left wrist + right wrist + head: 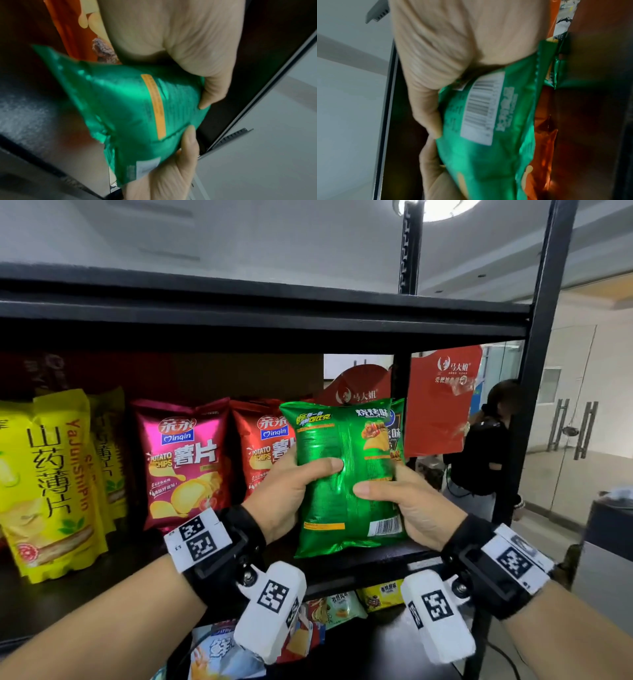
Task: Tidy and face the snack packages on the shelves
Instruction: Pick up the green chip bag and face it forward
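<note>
Green shiny bag (346, 474) is squeezed at its sides by my left hand (287, 491) and right hand (407, 505), upright at the shelf's (394, 559) right end. Its barcode (384, 525) faces me, so I think it needs turning round.

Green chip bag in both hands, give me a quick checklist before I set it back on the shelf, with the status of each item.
1. Grip: left hand and right hand both hold the green bag by its sides: ok.
2. Facing: the barcode and seam side faces out, not the front: not ok.
3. Upright: top seal up, bag roughly vertical: ok.
4. Resting on the shelf: bottom edge is near the board, contact unclear: cannot tell.
5. Neighbour: the red chip bag stands close on the left, partly covered: ok.
6. Space behind the bag: hidden: cannot tell.
</note>
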The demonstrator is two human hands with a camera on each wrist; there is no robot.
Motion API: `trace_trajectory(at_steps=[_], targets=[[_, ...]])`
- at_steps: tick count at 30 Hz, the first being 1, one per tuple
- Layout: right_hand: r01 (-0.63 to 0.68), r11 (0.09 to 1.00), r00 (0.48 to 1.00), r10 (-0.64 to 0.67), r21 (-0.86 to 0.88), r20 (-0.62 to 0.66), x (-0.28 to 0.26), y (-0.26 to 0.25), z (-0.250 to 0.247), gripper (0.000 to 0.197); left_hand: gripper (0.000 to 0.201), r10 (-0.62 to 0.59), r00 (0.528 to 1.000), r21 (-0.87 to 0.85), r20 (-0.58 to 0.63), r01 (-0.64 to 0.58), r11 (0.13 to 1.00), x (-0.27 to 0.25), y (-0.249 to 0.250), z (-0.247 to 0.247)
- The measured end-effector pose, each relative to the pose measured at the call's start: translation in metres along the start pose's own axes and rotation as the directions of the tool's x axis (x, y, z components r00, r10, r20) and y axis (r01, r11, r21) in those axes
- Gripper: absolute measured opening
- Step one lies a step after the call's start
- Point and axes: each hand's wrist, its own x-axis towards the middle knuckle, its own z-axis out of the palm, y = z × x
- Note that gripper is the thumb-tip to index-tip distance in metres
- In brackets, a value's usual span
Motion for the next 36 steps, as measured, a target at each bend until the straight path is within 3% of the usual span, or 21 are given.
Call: trace_trajectory(at_steps=[2, 4, 6, 7, 9, 12, 16, 19, 21, 23, 27, 29, 32, 36], targets=[[0.055, 0.992, 0.989, -0.07, -0.115, -0.133, 0.003, 0.001, -0.001, 0.037, 0.058, 0.071, 0.987, 0.162, -0.145, -0.047, 0.986, 0.001, -0.001, -0.002], [0.071, 0.958, 0.932, -0.163, -0.278, -0.323, 0.005, 0.002, -0.002, 0.044, 0.054, 0.249, 0.934, 0.412, -0.256, -0.127, 0.902, 0.001, -0.002, -0.006], [-0.027, 0.864, 0.827, -0.263, -0.502, -0.497, 0.005, 0.001, 0.0, 0.054, 0.046, 0.332, 0.922, 0.541, -0.198, -0.18, 0.821, -0.001, -0.003, -0.007], [-0.083, 0.798, 0.813, -0.293, -0.597, -0.503, 0.004, 0.001, 0.004, 0.061, 0.045, 0.312, 0.94, 0.541, -0.137, -0.193, 0.818, -0.003, -0.005, -0.004], [-0.1, 0.726, 0.866, -0.273, -0.68, -0.42, 0.001, 0.004, 0.017, 0.077, 0.059, 0.229, 0.972, 0.499, -0.043, -0.177, 0.848, -0.006, -0.01, 0.003], [-0.063, 0.744, 0.914, -0.224, -0.665, -0.338, -0.012, 0.005, 0.036, 0.08, 0.085, 0.159, 0.986, 0.379, -0.047, -0.13, 0.916, -0.004, -0.013, 0.005], [-0.027, 0.838, 0.951, -0.146, -0.545, -0.272, -0.019, -0.002, 0.043, 0.042, 0.08, 0.185, 0.975, 0.258, -0.121, -0.149, 0.955, 0.006, -0.012, -0.009], [-0.024, 0.875, 0.935, -0.151, -0.483, -0.321, -0.005, -0.005, 0.03, 0.022, 0.075, 0.189, 0.966, 0.301, -0.179, -0.129, 0.945, 0.013, -0.017, -0.02], [-0.058, 0.896, 0.898, -0.146, -0.44, -0.415, 0.011, -0.003, 0.01, 0.021, 0.073, 0.176, 0.964, 0.306, -0.201, -0.108, 0.946, 0.016, -0.019, -0.026], [-0.125, 0.901, 0.839, -0.127, -0.415, -0.53, 0.03, 0.0, -0.015, 0.029, 0.075, 0.168, 0.964, 0.313, -0.206, -0.098, 0.945, 0.018, -0.02, -0.031], [-0.303, 0.863, 0.758, -0.039, -0.404, -0.651, 0.069, 0.011, -0.067, 0.08, 0.073, 0.205, 0.953, 0.41, -0.225, -0.098, 0.907, 0.018, -0.023, -0.032], [-0.375, 0.866, 0.728, 0.054, -0.331, -0.684, 0.087, 0.018, -0.089, 0.095, 0.075, 0.225, 0.942, 0.453, -0.25, -0.092, 0.887, 0.017, -0.023, -0.032], [-0.441, 0.864, 0.726, 0.184, -0.243, -0.663, 0.108, 0.029, -0.111, 0.106, 0.076, 0.241, 0.928, 0.465, -0.286, -0.085, 0.881, 0.015, -0.023, -0.031], [-0.499, 0.814, 0.75, 0.233, -0.298, -0.619, 0.121, 0.045, -0.131, 0.096, 0.088, 0.303, 0.906, 0.514, -0.296, -0.117, 0.85, 0.01, -0.023, -0.026]])
